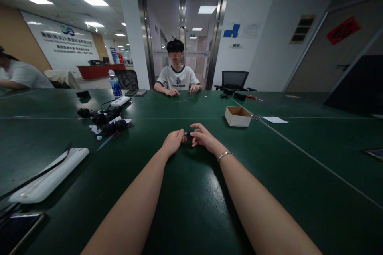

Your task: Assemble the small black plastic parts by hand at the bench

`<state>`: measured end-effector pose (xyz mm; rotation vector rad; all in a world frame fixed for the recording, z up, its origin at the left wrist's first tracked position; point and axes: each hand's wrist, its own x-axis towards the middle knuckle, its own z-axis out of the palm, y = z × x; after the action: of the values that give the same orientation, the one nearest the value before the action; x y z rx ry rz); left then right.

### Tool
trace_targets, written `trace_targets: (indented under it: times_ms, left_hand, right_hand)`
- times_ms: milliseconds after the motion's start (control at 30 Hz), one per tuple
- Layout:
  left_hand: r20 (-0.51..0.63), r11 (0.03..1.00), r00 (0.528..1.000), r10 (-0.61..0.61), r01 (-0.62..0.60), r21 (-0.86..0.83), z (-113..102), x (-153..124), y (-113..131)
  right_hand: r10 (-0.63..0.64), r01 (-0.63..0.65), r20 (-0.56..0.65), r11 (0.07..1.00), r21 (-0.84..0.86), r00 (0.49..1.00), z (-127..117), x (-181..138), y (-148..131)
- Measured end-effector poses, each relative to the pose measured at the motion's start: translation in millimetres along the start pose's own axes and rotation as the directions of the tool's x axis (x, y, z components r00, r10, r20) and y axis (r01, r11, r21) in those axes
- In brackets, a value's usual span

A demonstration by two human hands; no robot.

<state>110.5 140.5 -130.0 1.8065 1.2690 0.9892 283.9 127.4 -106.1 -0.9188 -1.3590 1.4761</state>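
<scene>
Out in front of me, just above the green table, my left hand [174,142] pinches a small black object with a silver end [188,134]. Its exact kind is too small to make out. My right hand [204,138] meets the black end from the other side. The right index finger is raised and bent over it, while the thumb and the other fingers close around that end. A silver bracelet [224,156] circles my right wrist. Fingers hide most of the object.
An open cardboard box [237,118] stands ahead to the right, beside white paper [274,119]. Black devices and cables [109,121] lie left, near a bottle [114,83]. Closer are a white long device [50,175] and a phone [20,231]. A person [178,77] sits opposite.
</scene>
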Motion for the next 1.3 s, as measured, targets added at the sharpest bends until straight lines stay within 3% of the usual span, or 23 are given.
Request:
trace_targets:
  times_ms: [100, 500, 767, 1300]
  left_hand:
    - [-0.009, 1.0, 1.0, 0.007, -0.007, 0.001, 0, 0, 0]
    - [0.008, 1.0, 1.0, 0.003, -0.003, 0.013, 0, 0, 1]
    - [0.013, 1.0, 1.0, 0.007, -0.008, 0.008, 1, -1, -1]
    - [0.022, 1.0, 1.0, -0.011, 0.011, 0.004, -1, -6, 12]
  right_hand:
    - [0.046, -0.047, -0.013, 0.999, -0.025, 0.999, 0, 1, 0]
    - [-0.013, 0.012, -0.015, 0.999, -0.047, 1.0, 1, 1, 1]
    - [0.04, -0.043, -0.041, 0.995, -0.085, 0.998, 2, 2, -2]
    - [0.018, -0.017, -0.033, 1.0, 0.024, 0.999, -2, 1, 2]
